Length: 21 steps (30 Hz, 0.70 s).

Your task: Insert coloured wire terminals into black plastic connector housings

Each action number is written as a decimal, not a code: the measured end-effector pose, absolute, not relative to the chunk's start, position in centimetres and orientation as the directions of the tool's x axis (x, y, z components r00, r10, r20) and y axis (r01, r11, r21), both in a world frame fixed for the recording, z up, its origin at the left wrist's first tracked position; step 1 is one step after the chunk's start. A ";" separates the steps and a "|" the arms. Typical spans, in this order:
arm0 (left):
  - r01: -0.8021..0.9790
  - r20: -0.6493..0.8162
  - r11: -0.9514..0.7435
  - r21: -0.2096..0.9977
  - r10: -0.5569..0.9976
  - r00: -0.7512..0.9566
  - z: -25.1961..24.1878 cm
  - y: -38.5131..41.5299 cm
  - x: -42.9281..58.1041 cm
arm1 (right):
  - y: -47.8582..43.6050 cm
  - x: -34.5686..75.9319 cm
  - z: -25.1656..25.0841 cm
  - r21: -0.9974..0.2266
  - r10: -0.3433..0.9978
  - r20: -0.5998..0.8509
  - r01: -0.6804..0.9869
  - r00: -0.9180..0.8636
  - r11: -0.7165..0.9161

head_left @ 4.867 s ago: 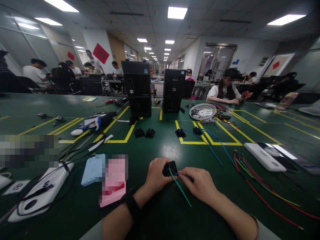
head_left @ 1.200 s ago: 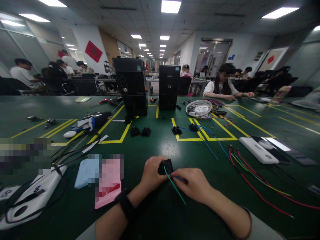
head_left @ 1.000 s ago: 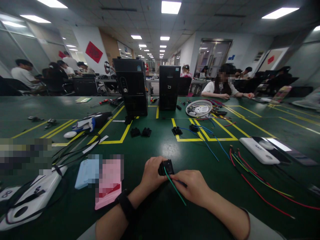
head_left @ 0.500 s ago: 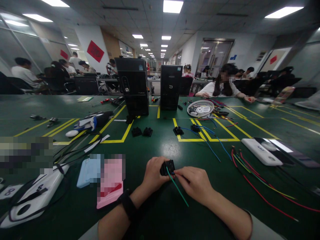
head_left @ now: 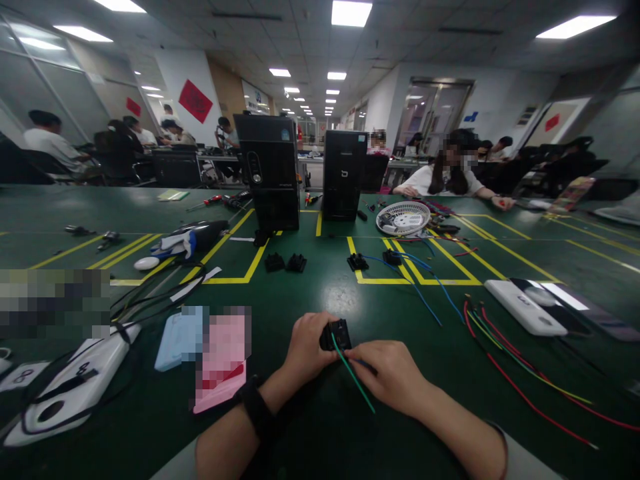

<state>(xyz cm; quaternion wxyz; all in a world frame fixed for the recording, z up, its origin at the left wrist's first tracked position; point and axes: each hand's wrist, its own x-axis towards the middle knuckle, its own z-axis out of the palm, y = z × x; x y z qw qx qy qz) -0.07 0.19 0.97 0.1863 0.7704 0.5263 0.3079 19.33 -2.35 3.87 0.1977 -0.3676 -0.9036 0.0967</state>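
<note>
My left hand (head_left: 309, 345) is closed around a small black terminal block (head_left: 342, 329), held a little above the green table. A green wire (head_left: 361, 387) runs out of the block and hangs down to the right. At the block's lower right side, my right hand (head_left: 395, 375) pinches what looks like a blue wire (head_left: 369, 366), mostly covered by the fingers. Whether that wire's end sits inside the block is hidden. Beyond my hands lie two black blocks (head_left: 296, 263) without wires and two others (head_left: 358, 262) with blue wires (head_left: 425, 301) attached.
Loose red, yellow and green wires (head_left: 525, 380) lie at the right, near a white device (head_left: 524, 307). Pink (head_left: 220, 387) and blue (head_left: 173, 343) packets and a white power strip (head_left: 75, 393) are left. Two black computer towers (head_left: 270, 173) and a white basket (head_left: 404, 219) stand farther back; a person sits opposite.
The camera view has shifted slightly. My right fingertips have shifted slightly at the block's lower edge, and the blue piece by them is less visible there. The left hand keeps its hold.
</note>
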 end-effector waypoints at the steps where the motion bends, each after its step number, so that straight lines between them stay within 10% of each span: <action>1: 0.697 0.280 -0.379 0.609 0.925 0.257 0.9 0.2 -0.1 | -2.4 19.4 3.9 -0.310 0.699 0.307 0.627 -0.645 0.715; 21: 0.702 0.289 -0.394 0.593 0.918 0.270 0.8 0.2 0.0 | -2.4 19.4 3.7 -0.305 0.713 0.329 0.645 -0.619 0.701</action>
